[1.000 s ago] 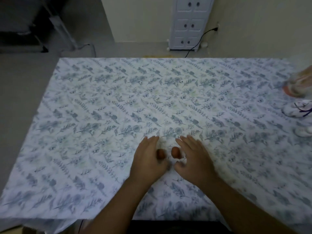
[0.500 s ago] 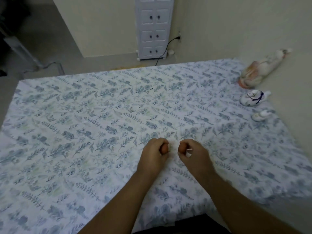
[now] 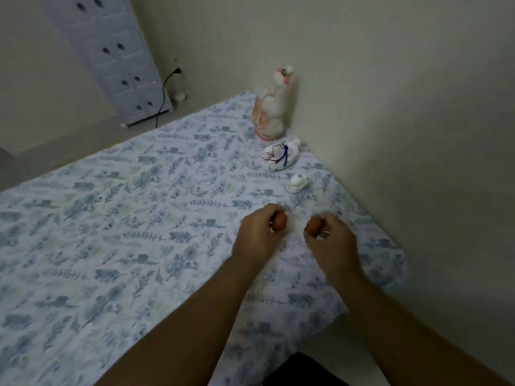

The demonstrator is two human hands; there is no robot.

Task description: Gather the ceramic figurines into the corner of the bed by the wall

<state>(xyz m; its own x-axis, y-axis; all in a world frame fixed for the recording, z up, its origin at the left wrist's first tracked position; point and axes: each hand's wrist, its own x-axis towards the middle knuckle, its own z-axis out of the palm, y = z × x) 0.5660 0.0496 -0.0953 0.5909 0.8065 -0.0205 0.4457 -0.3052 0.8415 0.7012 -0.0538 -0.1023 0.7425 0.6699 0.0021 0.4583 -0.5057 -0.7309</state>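
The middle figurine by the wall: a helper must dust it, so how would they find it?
Follow the wall along the bed's right edge, where three pale figurines stand in a row. The middle figurine sits between the tall pink-and-white one and the tiny one. Only it has a dark blue cord.

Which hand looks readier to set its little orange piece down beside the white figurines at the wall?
Probably the right hand: it hovers nearer the wall and the smallest white figurine.

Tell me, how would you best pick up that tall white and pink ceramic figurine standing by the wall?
Probably around the narrower upper body of the tall white and pink ceramic figurine, with a hand coming from the open bed side. It stands upright with the wall close behind, so that side looks blocked, and the wide base seems harder to wrap.
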